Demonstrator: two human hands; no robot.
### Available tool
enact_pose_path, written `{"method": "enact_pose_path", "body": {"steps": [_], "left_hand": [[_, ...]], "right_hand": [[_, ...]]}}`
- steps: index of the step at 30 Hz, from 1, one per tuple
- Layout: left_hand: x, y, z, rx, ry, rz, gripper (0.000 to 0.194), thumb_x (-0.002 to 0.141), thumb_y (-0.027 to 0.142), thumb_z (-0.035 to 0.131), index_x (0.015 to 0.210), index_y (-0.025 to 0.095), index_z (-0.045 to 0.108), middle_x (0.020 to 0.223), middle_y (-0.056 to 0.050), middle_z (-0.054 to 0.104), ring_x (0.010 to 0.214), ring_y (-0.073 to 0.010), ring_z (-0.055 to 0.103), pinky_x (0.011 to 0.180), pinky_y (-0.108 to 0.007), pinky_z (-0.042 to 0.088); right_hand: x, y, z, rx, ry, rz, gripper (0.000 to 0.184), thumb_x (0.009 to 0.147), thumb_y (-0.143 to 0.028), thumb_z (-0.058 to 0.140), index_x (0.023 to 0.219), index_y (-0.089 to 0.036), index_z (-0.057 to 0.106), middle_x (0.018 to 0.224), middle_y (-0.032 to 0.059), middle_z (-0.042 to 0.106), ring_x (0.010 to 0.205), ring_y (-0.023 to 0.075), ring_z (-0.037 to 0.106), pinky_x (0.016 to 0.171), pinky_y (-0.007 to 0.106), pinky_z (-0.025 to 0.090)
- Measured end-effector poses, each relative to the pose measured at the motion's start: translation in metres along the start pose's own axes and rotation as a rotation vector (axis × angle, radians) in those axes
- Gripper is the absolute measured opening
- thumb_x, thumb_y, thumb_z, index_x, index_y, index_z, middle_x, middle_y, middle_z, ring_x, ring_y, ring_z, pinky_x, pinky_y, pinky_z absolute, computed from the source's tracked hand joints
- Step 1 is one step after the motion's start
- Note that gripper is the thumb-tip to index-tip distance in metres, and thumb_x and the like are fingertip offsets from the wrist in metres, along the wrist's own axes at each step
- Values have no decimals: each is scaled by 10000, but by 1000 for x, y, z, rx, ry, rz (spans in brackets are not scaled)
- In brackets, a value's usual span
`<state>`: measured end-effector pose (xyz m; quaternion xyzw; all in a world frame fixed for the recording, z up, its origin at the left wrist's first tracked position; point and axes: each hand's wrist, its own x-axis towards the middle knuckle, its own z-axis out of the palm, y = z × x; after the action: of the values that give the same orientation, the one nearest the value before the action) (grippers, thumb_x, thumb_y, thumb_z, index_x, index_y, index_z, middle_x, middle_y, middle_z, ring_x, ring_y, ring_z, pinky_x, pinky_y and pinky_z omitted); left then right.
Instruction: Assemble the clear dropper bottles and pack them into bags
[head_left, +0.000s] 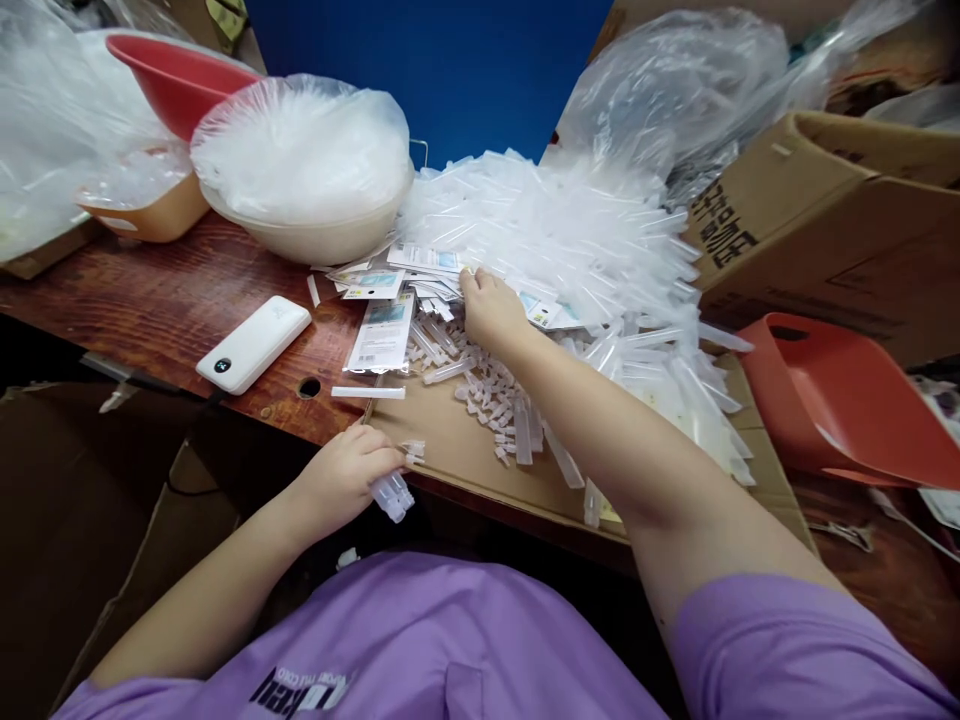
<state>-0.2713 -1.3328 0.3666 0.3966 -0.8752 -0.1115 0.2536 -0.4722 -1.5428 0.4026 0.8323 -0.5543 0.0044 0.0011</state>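
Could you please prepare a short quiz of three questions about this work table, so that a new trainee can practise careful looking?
1. True or false: the left hand holds nothing.

2. Choose one. On the wooden table, what lies to the left of the printed cards near the right hand?
a) a white power bank
b) a pair of scissors
c) a mug

3. Fill in: the panel behind the heap of translucent plastic pieces is ____.

Key:
1. False; it holds translucent plastic tubes.
2. a
3. blue
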Motion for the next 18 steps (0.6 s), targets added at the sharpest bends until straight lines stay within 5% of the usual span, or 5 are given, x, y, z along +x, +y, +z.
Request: {"method": "enact_pose_path", "body": {"steps": [4, 7, 10, 14, 18], "left_hand": [[3, -2, 0, -31, -35, -53, 156, 943, 238, 566, 949, 191, 714, 877, -68, 712, 791, -176, 652, 727, -292, 515], [4, -3, 0, -83, -44, -105, 144, 931, 278, 597, 981, 200, 708, 927, -61, 724, 850, -185, 664, 804, -322, 506], [3, -2, 2, -125, -18, -169, 130, 924, 265, 606, 1005, 215, 695, 940, -43, 730, 899, -188, 671, 926, -376, 477], [1, 2, 12, -181, 149, -186, 103, 909, 219, 618, 999, 219, 668, 906, -26, 730, 891, -175, 687, 884, -329, 507], [1, 15, 18, -191, 345, -301, 87, 894, 183, 633, 966, 229, 647, 922, -1, 743, 1007, -192, 700, 1119, -425, 379]], "right_hand": [[-20, 5, -19, 82, -69, -82, 781, 773, -69, 540, 1512, -25, 293, 1557, 240, 319, 1451, 360, 311, 1122, 444, 377], [-51, 5, -34, 181, -88, -269, 556, 850, -76, 436, 1387, -190, 524, 1389, 121, 556, 1234, 262, 560, 974, 383, 478], [-87, -2, -34, 149, -200, -384, 352, 918, -150, 426, 1158, -197, 680, 1153, 103, 661, 983, 236, 646, 778, 347, 499], [-112, -16, -19, 189, -280, -425, 268, 929, -161, 469, 1086, -176, 686, 1101, 95, 674, 943, 219, 647, 734, 313, 471], [-101, -36, -7, 290, -176, -409, 292, 942, -162, 467, 1189, -142, 622, 1156, 116, 661, 1031, 214, 621, 837, 308, 457]]}}
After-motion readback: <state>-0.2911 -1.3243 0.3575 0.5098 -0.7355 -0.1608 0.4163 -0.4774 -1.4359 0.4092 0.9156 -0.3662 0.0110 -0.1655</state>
